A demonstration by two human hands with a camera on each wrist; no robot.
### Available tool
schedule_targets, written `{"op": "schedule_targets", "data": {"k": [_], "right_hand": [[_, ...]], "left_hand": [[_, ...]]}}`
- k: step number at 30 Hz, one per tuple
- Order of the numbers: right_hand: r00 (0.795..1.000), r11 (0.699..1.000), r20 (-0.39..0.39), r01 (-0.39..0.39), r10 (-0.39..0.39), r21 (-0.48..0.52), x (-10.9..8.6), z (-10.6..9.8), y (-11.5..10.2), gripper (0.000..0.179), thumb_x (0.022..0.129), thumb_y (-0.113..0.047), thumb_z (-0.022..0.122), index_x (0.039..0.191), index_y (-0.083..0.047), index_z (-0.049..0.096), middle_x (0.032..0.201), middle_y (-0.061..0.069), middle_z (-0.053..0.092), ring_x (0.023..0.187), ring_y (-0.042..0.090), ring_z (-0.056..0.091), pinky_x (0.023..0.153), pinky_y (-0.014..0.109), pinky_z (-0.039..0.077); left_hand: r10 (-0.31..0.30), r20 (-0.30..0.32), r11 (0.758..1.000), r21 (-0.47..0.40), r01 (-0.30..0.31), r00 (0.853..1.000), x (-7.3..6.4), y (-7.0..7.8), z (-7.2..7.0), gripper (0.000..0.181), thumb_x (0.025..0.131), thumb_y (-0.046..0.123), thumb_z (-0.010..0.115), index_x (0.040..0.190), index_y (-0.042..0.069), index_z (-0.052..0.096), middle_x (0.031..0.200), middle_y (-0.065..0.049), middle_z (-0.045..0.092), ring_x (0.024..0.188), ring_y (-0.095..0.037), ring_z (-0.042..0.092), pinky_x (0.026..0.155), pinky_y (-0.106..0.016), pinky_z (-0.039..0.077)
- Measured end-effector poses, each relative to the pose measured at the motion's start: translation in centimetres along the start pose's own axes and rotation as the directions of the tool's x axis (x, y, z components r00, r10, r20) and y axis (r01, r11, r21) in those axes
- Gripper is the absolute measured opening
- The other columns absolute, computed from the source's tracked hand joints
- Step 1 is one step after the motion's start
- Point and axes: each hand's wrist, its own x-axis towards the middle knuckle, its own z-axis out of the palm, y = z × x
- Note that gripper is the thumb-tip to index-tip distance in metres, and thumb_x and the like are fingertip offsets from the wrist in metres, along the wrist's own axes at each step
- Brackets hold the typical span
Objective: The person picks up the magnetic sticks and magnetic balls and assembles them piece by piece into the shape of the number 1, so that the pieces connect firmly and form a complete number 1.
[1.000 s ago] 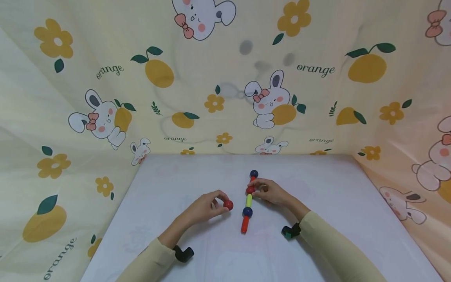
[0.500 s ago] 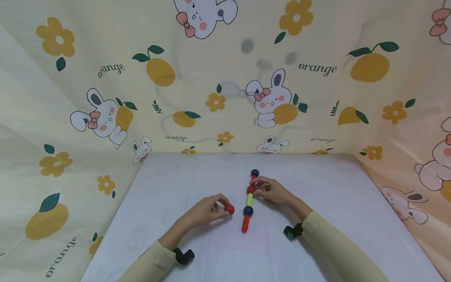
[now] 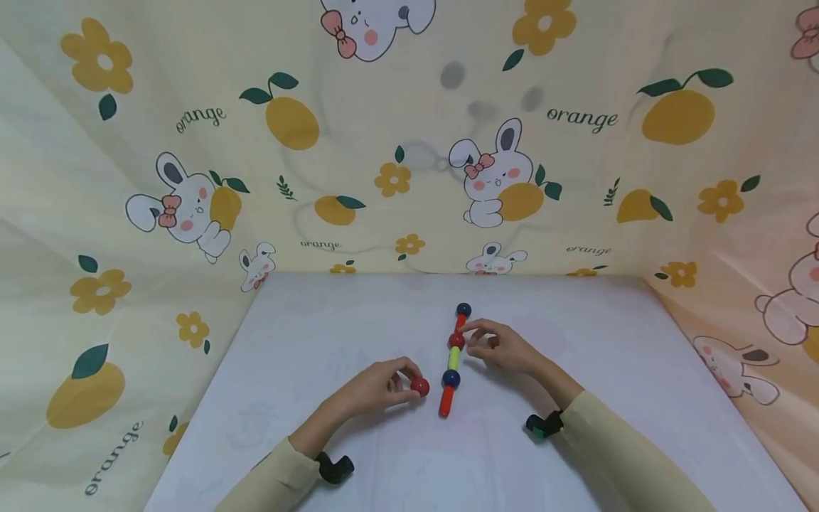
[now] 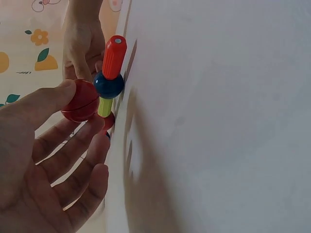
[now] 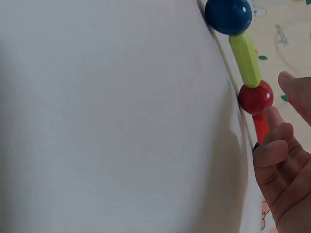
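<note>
My left hand (image 3: 377, 386) pinches a loose red ball (image 3: 419, 387) between thumb and fingers, left of the chain's near end. In the left wrist view a seam line runs round this red ball (image 4: 81, 103). A straight chain of balls and rods lies on the table: a dark blue ball (image 3: 463, 309) at the far end, a red rod (image 3: 460, 325), a red ball (image 3: 456, 340), a yellow-green rod (image 3: 453, 358), another blue ball (image 3: 451, 378) and a red rod (image 3: 446, 402). Beside the chain's red ball is my right hand (image 3: 502, 346), thumb and fingers parted and holding nothing.
The white table (image 3: 320, 313) meets a printed cloth backdrop (image 3: 358, 142) at the back and sides. Black wrist devices sit under the left cuff (image 3: 335, 468) and the right cuff (image 3: 544, 425).
My right hand has loosened from the chain's red ball and drawn slightly right. The left hand has lowered its red ball nearer the front of the table. The chain stays in place.
</note>
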Motion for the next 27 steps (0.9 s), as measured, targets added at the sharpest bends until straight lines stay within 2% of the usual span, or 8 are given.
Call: {"op": "schedule_targets", "data": {"k": [7, 14, 20, 27], "right_hand": [[0.997, 0.998, 0.046, 0.064, -0.065, 0.020, -1.0, 0.6, -0.5, 0.042, 0.100, -0.021, 0.079, 0.141, -0.020, 0.068, 0.116, 0.004, 0.072, 0.104, 0.025, 0.061, 0.086, 0.033, 0.052], [0.991, 0.996, 0.098, 0.083, -0.087, 0.043, -2.1, 1.3, -0.9, 0.042, 0.100, -0.020, 0.079, 0.140, -0.018, 0.068, 0.108, 0.004, 0.070, 0.082, 0.025, 0.061, 0.071, 0.028, 0.051], [0.985, 0.994, 0.135, 0.102, -0.106, 0.032, -2.9, 1.9, -1.2, 0.041, 0.099, -0.019, 0.079, 0.139, -0.018, 0.068, 0.104, 0.001, 0.072, 0.079, 0.023, 0.060, 0.069, 0.026, 0.051], [0.977, 0.991, 0.166, 0.132, -0.135, 0.028, -3.6, 2.7, -1.4, 0.039, 0.099, -0.021, 0.080, 0.136, -0.021, 0.069, 0.101, -0.001, 0.072, 0.080, 0.021, 0.062, 0.071, 0.026, 0.053]], "left_hand": [[0.006, 0.018, 1.000, -0.003, -0.005, 1.000, -0.4, 0.3, 0.3, 0.033, 0.095, 0.032, 0.085, 0.123, 0.027, 0.068, 0.108, 0.012, 0.070, 0.086, -0.008, 0.063, 0.078, -0.024, 0.055], [0.004, 0.031, 1.000, -0.004, -0.004, 1.000, -0.5, 0.3, 0.6, 0.033, 0.096, 0.033, 0.084, 0.124, 0.029, 0.067, 0.108, 0.013, 0.071, 0.088, -0.007, 0.064, 0.078, -0.024, 0.056], [0.007, 0.033, 1.000, 0.008, -0.007, 0.999, -0.8, 0.3, 0.7, 0.033, 0.096, 0.035, 0.084, 0.124, 0.030, 0.068, 0.108, 0.014, 0.070, 0.088, -0.005, 0.063, 0.079, -0.023, 0.056], [0.041, 0.033, 0.999, 0.014, -0.042, 0.999, -1.1, 0.3, 0.9, 0.032, 0.096, 0.032, 0.084, 0.122, 0.027, 0.068, 0.107, 0.013, 0.070, 0.087, -0.005, 0.063, 0.079, -0.023, 0.055]]}}
